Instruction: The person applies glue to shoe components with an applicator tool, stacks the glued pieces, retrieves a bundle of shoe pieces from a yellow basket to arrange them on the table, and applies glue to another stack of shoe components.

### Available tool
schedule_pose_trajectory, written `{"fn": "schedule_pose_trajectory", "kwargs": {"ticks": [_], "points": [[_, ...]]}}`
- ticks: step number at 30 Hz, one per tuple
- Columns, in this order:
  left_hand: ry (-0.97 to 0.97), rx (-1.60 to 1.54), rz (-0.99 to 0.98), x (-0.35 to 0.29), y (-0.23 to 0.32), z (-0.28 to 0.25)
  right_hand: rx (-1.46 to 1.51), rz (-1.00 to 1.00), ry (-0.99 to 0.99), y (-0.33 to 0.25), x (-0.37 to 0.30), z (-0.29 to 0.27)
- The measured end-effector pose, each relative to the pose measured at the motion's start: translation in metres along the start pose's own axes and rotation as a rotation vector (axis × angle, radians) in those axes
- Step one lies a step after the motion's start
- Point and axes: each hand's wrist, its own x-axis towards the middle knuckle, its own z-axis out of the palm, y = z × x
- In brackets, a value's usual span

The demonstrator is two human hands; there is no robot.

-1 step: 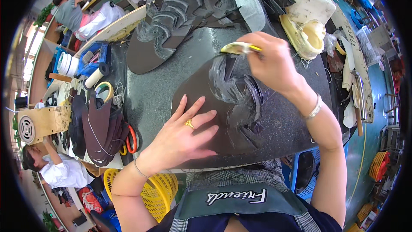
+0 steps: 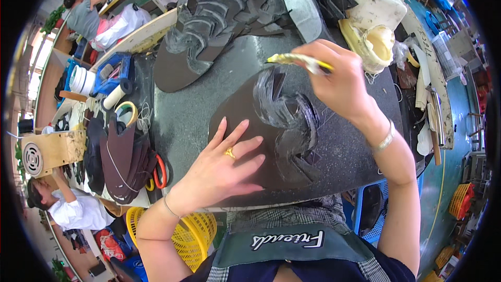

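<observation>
A dark brown flat shoe-upper piece [image 2: 232, 107] lies on the dark worktable [image 2: 182, 112] before me. Whitish wet streaks run along its curved, notched right side. My left hand [image 2: 222, 164] rests flat on its lower left part, fingers spread, a gold ring on one. Closed in a pinch, my right hand [image 2: 339, 81] holds a brush [image 2: 295, 59] with a yellow handle and pale, caked bristles. The brush tip points left, near the piece's top end; whether it touches the piece I cannot tell.
Overlapping streaked pieces [image 2: 224, 15] pile up at the back. A stained white container [image 2: 377, 0] and a cream pot [image 2: 373, 47] stand back right. On the left are bundled brown pieces [image 2: 125, 162], red-handled scissors [image 2: 160, 171], a tape roll [image 2: 127, 110] and a blue basket [image 2: 112, 73].
My right hand has shifted slightly right, and the brush in it lies at a changed angle. My left hand stays on the piece.
</observation>
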Motion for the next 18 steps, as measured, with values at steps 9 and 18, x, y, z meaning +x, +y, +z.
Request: {"fn": "schedule_pose_trajectory", "kwargs": {"ticks": [9, 18], "points": [[0.036, -0.014, -0.022, -0.001, 0.000, 0.004, 0.429, 0.229, -0.201, -0.002, -0.099, -0.080], [0.015, -0.003, 0.011, 0.000, 0.012, 0.016, -0.490, 0.549, 0.142, 0.077, -0.063, -0.132]]}}
